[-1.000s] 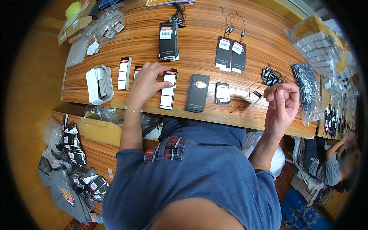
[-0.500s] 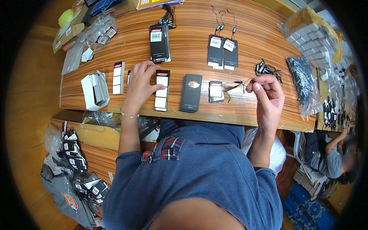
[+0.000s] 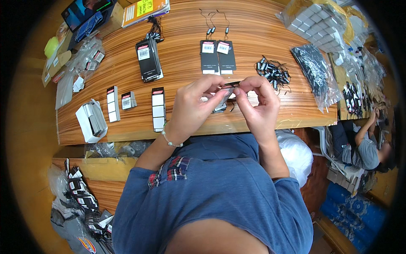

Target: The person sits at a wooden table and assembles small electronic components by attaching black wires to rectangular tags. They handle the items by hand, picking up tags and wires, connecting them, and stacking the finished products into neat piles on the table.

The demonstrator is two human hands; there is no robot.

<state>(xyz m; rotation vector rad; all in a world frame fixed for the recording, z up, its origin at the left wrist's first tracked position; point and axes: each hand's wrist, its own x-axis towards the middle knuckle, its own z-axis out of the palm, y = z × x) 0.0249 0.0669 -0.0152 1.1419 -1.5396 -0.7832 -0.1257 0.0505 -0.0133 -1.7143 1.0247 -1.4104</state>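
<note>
My left hand (image 3: 196, 103) and my right hand (image 3: 259, 101) meet over the table, fingertips pinched together. Between them are dark hang tags (image 3: 231, 84), held edge-on; fingers hide how many and any string. Beneath the fingers, part of a small pile of tags (image 3: 220, 109) shows on the wood. Left of my left wrist lies a long black tag with white panels (image 3: 158, 111). Beyond the hands, two black hang tags (image 3: 209, 59) with white stickers lie side by side, strings stretched away. Right of these sits a heap of black strings with small toggles (image 3: 272, 72).
A thick stack of strung black tags (image 3: 148, 61) lies far left. Nearer are a white box of cards (image 3: 91, 121), a panelled stack (image 3: 113, 103) and a small tag pile (image 3: 128, 100). Plastic-wrapped black pieces (image 3: 315, 74) lie right. Another person (image 3: 366, 146) sits far right.
My left hand has left the long panelled tag and moved right. My right hand has come left with the string, and both now pinch dark tags together. The view has shifted.
</note>
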